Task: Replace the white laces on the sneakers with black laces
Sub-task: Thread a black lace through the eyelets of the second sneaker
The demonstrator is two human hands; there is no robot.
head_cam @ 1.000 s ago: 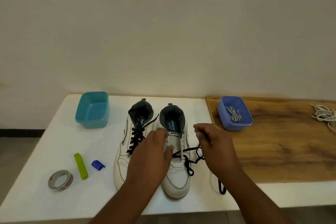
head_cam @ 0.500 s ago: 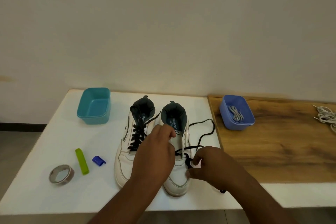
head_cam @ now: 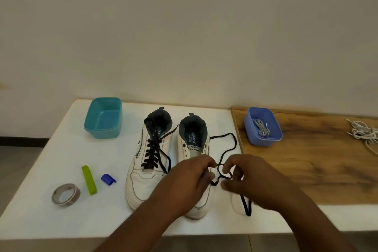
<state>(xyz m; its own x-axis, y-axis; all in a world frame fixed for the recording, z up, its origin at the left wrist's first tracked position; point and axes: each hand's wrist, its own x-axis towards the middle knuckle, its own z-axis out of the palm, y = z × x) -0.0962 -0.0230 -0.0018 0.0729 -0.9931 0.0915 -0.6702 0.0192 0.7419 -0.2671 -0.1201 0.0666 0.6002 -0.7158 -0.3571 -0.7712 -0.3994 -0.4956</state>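
Two white sneakers stand side by side on the white bench (head_cam: 61, 170), toes toward the near edge. The left sneaker (head_cam: 149, 161) is laced with one black lace (head_cam: 152, 153), its loose ends trailing to the right over the shoe's side. The right sneaker (head_cam: 194, 149) has bare upper eyelets; its second black lace (head_cam: 231, 143) loops out over the bench to the right of the shoe and comes back to the two hands, with one end (head_cam: 246, 206) lying on the bench near the front edge.

The left hand (head_cam: 186, 182) lies over the front part of the right sneaker, its fingers curled, the grip closed on the black lace at the fingertips. The right hand (head_cam: 251, 178) is just to the right of it, thumb and fingers pinching the same lace where it twists into a small loop between the hands.

At the far left sits one teal tub (head_cam: 103, 116). Near left lie one roll of tape (head_cam: 65, 193), one green clip (head_cam: 89, 179) and one small blue clip (head_cam: 108, 179). To the right is a wooden board (head_cam: 317, 170) carrying one blue tub (head_cam: 263, 127), with one bundle of pale laces (head_cam: 261, 128) inside. One heap of white cord (head_cam: 364, 133) lies at the far right edge.
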